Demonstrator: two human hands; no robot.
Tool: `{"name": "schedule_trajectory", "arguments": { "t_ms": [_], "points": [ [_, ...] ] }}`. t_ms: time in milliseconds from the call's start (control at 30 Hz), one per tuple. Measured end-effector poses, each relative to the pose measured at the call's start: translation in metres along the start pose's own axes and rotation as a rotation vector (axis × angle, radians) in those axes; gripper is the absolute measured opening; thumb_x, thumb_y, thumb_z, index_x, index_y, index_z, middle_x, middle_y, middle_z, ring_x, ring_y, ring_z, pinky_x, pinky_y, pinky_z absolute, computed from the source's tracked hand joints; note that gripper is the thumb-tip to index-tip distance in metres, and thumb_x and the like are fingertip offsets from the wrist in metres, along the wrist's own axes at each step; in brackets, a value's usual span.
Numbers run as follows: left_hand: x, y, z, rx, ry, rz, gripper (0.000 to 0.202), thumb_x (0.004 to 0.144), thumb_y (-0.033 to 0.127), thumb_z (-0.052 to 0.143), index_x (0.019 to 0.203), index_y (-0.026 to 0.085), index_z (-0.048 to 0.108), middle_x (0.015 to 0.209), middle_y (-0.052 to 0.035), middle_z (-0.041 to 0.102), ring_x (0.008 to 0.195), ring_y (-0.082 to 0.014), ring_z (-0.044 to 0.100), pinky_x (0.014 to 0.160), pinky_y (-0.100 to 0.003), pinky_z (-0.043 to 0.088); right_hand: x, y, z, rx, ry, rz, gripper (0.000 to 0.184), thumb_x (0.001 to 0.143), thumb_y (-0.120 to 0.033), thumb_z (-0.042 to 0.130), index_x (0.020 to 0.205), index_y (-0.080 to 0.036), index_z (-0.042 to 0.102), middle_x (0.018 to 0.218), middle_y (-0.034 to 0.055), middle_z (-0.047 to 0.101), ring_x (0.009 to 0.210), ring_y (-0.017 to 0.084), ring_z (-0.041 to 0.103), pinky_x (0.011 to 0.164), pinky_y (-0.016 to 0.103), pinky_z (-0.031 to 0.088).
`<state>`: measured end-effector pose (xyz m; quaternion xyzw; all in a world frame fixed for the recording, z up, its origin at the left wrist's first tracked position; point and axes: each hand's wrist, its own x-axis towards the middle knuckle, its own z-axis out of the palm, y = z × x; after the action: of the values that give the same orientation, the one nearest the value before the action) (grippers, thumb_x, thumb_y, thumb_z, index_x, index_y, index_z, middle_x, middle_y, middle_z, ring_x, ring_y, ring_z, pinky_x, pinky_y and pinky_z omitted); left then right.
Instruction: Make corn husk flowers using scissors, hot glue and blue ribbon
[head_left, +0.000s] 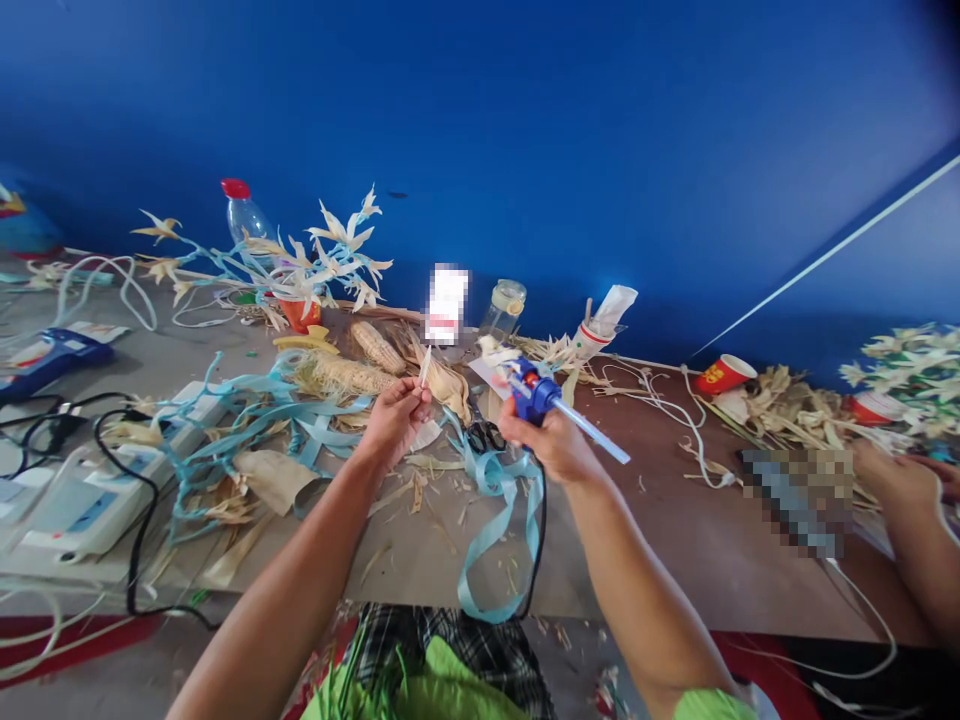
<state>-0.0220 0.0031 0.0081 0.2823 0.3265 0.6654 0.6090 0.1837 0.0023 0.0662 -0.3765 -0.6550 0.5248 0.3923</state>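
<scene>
My left hand [400,415] is closed in a pinch on a small pale strip of corn husk [426,366], which points upward from the fingertips. My right hand [551,432] grips a blue glue gun [529,390] with a clear glue stick [600,437] sticking out of its back. The gun's front end is partly covered by pale material that I cannot make out. Below the hands, a light blue ribbon [484,580] loops over the table beside black-handled scissors [485,437]. Dried corn cobs [377,347] and husks [442,385] lie just behind my left hand.
Husk flowers on blue stems [341,240] stand in a red cup [301,316] at the back left. A white power strip [112,490] and black cords lie left. A glass jar [504,308] stands by the blue wall. At right are a tipped red cup [724,374] and another person's hands [900,480].
</scene>
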Motion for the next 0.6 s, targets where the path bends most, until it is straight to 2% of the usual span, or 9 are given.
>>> {"name": "schedule_trajectory", "arguments": {
  "t_ms": [100,200,367,500,600],
  "points": [
    [0.002,-0.003,-0.002,0.029,0.038,0.042,0.012,0.074,0.016,0.063,0.077,0.015,0.051,0.066,0.0023,0.051,0.046,-0.0027,0.036,0.051,-0.020,0.034,0.003,0.027,0.022,0.168,-0.087,0.080,0.047,0.075,-0.051,0.062,0.107,-0.018,0.057,0.059,-0.0044,0.048,0.048,0.009,0.040,0.047,0.024,0.033],
    [0.004,-0.008,-0.004,0.091,0.077,0.102,0.011,0.075,0.018,0.061,0.077,0.015,0.051,0.066,0.0021,0.051,0.048,-0.0042,0.039,0.050,-0.020,0.033,0.003,0.043,0.036,0.132,-0.115,0.093,0.043,0.078,-0.052,0.057,0.104,-0.018,0.060,0.057,-0.0046,0.047,0.047,0.009,0.040,0.048,0.024,0.033],
    [0.005,-0.012,-0.006,0.238,0.123,0.188,0.007,0.077,0.021,0.057,0.079,0.016,0.052,0.070,0.0013,0.053,0.051,-0.0054,0.042,0.053,-0.021,0.035,0.000,0.045,0.041,-0.022,-0.019,0.078,0.045,0.077,-0.053,0.059,0.104,-0.017,0.061,0.055,-0.0044,0.048,0.047,0.010,0.044,0.049,0.025,0.038],
    [0.006,-0.015,-0.008,0.294,0.143,0.206,0.005,0.077,0.021,0.056,0.080,0.017,0.053,0.067,0.0018,0.054,0.051,-0.0062,0.043,0.054,-0.021,0.036,-0.002,0.048,0.042,-0.078,-0.050,0.076,0.041,0.077,-0.053,0.059,0.100,-0.019,0.061,0.058,-0.0024,0.053,0.048,0.011,0.047,0.049,0.026,0.040],
    [0.008,-0.018,-0.010,0.340,0.181,0.210,0.006,0.076,0.018,0.056,0.082,0.017,0.054,0.060,0.0034,0.051,0.048,-0.0066,0.042,0.051,-0.021,0.033,-0.003,0.056,0.043,-0.125,-0.083,0.073,0.033,0.081,-0.053,0.054,0.089,-0.021,0.061,0.051,-0.0030,0.049,0.045,0.012,0.047,0.047,0.027,0.040]
  ]
}}
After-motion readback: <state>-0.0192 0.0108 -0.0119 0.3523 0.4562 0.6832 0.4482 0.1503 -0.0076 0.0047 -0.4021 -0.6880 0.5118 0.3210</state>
